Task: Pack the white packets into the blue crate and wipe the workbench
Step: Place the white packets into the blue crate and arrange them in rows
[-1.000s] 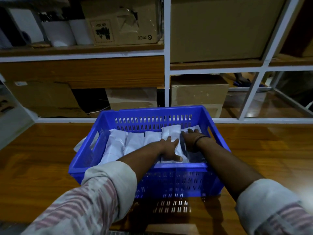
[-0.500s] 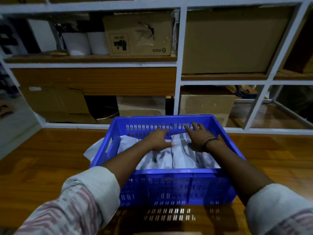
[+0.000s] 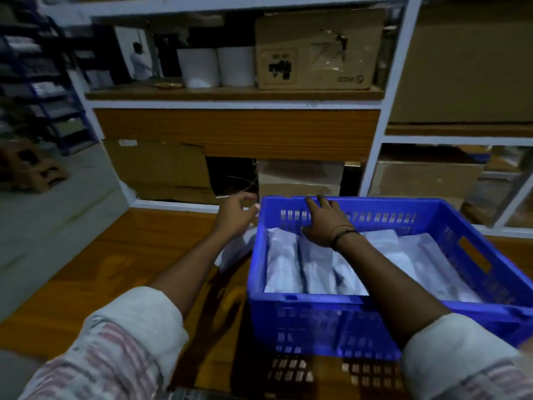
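Note:
The blue crate (image 3: 473, 255) stands on the wooden workbench (image 3: 121, 269), right of centre. Several white packets (image 3: 314, 269) lie side by side inside it. My right hand (image 3: 326, 223) is inside the crate over the packets, its spread fingers against the far wall and reaching the rim, holding nothing. My left hand (image 3: 235, 215) hovers outside the crate by its far left corner, fingers loosely curled and empty. Below that hand something white (image 3: 233, 251) lies on the bench against the crate's left wall; I cannot tell whether it is a packet or a cloth.
A white-framed shelf unit (image 3: 372, 157) rises right behind the bench, holding cardboard boxes (image 3: 317, 50) and two white rolls (image 3: 216, 66). More boxes (image 3: 297, 177) sit in its lower bays. The bench's left edge drops to a grey floor (image 3: 57, 203).
My left hand has come out of the crate and moved past its left wall. My right hand slid forward to the far wall. The view has swung left and the crate looks turned.

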Motion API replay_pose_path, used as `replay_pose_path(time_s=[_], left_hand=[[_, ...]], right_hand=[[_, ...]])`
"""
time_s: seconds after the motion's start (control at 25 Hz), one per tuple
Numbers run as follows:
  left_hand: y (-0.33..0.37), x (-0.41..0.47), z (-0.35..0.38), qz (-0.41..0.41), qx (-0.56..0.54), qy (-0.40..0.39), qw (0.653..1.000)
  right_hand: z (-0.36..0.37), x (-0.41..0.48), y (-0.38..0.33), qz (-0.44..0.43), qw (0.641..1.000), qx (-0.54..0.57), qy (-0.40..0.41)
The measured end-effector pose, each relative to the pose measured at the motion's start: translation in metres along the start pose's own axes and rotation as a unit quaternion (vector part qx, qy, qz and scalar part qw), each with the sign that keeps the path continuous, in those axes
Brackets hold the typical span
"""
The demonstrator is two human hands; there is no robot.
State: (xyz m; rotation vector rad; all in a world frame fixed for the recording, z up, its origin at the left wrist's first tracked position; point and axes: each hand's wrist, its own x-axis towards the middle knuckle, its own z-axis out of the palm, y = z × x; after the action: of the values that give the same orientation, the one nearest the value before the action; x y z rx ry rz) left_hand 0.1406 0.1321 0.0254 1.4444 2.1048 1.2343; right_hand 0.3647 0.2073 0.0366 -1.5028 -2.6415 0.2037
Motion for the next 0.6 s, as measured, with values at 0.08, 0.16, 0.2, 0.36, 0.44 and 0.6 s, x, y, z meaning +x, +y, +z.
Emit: replay_pose_path(time_s=[0.08,0.16,0.2,0.36,0.44,0.6], left_hand=[[-0.042,0.001,-0.019,-0.018,0.03,0.011,0.999],[-0.083,0.004,-0.025,-0.036,0.075,-0.041,0.996],[-0.099,0.004,-0.026,-0.044,0.106,-0.076,0.99],[-0.133,0.002,-0.015,-0.035,0.25,-0.199,0.947],[-0.146,-0.002,-0.009,-0.026,0.295,-0.251,0.922],[-0.166,-0.016,-0.013,0.006,0.305,-0.248,0.919]], right_hand=[[0.007,0.01,-0.035,-0.001,1.0,0.025,0.013],[0.012,0.018,-0.065,-0.005,0.999,0.043,0.025],[0.013,0.02,-0.078,-0.011,0.999,0.04,0.029],[0.009,0.029,-0.112,-0.001,0.999,0.018,0.032],[0.008,0.034,-0.127,0.013,0.999,0.013,0.042],[0.019,0.041,-0.167,0.002,0.999,0.005,0.048]])
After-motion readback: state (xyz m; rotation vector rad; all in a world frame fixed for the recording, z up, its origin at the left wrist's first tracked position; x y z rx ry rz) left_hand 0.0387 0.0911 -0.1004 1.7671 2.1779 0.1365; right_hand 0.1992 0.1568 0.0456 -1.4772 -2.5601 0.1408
